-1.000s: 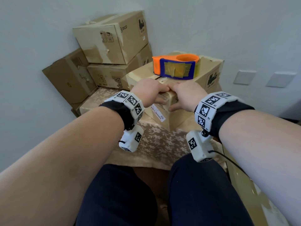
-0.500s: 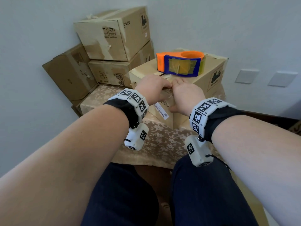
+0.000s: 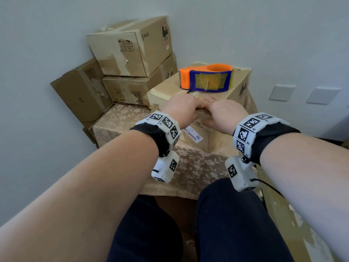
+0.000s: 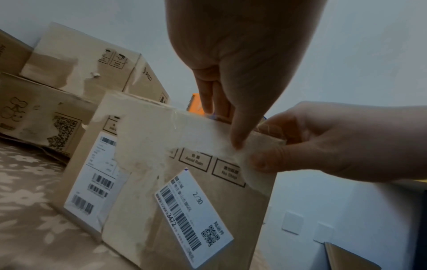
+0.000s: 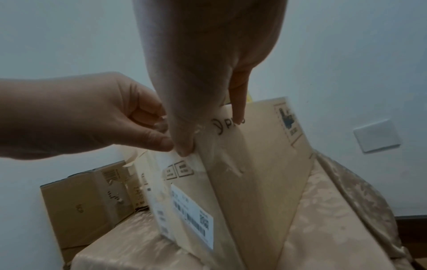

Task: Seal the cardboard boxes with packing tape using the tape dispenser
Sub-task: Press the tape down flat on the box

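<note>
A cardboard box (image 3: 217,138) stands on the table with pale tape (image 4: 150,138) wrapped over its near top edge and a white barcode label (image 4: 194,215) on its front. The orange and blue tape dispenser (image 3: 205,79) lies on the far part of the box top, untouched. My left hand (image 3: 182,108) pinches the near top edge, fingers on top and thumb (image 4: 239,138) on the taped front face. My right hand (image 3: 219,113) grips the same corner beside it, thumb (image 5: 184,144) on the front and fingers over the top.
Several cardboard boxes (image 3: 130,48) are stacked against the wall at the back left. The table wears a floral beige cloth (image 3: 188,167). Two wall plates (image 3: 281,92) sit on the right wall. Another cardboard piece (image 3: 283,220) lies low on the right beside my knees.
Both hands stayed on the box's near top corner. My right fingers have stretched further onto the top. The dispenser has not moved on the box.
</note>
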Demonstrator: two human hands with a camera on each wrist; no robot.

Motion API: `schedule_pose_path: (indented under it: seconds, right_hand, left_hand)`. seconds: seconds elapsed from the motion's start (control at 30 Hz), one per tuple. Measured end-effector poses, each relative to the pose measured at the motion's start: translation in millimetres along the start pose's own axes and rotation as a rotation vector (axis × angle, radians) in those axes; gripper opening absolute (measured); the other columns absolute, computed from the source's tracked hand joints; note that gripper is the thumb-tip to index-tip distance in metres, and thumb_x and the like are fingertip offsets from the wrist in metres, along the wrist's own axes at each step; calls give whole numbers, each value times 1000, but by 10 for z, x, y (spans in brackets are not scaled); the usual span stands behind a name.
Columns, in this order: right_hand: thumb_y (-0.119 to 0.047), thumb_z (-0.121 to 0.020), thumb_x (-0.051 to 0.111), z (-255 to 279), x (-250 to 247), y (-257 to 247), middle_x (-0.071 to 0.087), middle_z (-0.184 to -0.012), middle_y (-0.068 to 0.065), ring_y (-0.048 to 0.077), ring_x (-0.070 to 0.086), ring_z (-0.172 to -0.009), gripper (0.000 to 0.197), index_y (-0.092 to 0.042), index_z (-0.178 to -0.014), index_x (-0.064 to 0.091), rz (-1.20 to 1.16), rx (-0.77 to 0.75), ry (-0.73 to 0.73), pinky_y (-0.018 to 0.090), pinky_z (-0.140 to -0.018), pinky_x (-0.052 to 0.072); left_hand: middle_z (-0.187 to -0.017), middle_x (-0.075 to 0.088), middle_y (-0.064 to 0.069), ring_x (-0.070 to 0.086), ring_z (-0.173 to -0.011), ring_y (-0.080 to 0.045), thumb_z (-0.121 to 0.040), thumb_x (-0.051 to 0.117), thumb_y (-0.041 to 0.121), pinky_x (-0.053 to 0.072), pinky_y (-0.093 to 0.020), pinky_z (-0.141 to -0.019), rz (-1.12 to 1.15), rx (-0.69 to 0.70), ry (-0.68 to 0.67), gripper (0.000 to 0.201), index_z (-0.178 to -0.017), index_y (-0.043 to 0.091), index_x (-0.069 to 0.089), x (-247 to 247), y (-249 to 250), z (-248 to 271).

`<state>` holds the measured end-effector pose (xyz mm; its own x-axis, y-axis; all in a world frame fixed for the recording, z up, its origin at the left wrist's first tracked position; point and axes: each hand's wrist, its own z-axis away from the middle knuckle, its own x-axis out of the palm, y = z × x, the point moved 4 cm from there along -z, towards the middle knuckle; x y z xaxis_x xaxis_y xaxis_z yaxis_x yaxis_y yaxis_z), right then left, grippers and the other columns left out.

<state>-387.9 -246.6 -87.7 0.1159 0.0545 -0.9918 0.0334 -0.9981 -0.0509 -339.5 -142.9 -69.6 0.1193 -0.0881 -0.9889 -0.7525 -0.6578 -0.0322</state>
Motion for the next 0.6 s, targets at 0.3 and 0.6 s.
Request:
schedule_pose_path:
  seconds: [0.3, 0.6]
  right_hand:
    - [-34, -100, 45, 203, -126, 261, 54, -120, 3, 21, 52, -106, 30, -15, -123, 49, 84, -46, -33, 26, -69, 28]
    - [-44, -102, 28, 147, -82, 345, 58, -120, -2, 20, 58, -104, 39, -21, -127, 49, 241, -95, -2, 36, -71, 48]
  left_hand:
    - [-105, 67, -4, 58, -97, -24, -100, 41, 37, 35, -29, -68, -63, 73, 86, 31, -118, 24, 63, -14, 349, -74]
    - [-95, 68, -3, 56, -86, -22, -98, 45, 38, 38, -30, -68, -3, 87, 77, 29, -107, 23, 69, -35, 336, -73]
